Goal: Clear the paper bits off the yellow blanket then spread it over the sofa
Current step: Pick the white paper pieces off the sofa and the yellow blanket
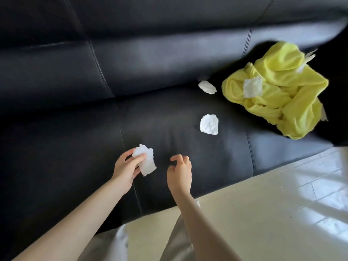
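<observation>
Our left hand (pixel 125 167) pinches crumpled white paper scraps (pixel 146 162) over the near black leather sofa (pixel 75 119), keeping our right hand (pixel 179 171), fingers loosely curled and empty, free for more. Far right, the bunched yellow fleece blanket (pixel 278 102) holds other bits.

Both bare forearms reach in from 6 o'clock toward 12. The left hand (pixel 125 167) has its thumb and fingers curled, pinching something at its 2 o'clock side. The right hand (pixel 179 171) hangs palm down, fingers loosely curled, holding nothing.
</observation>
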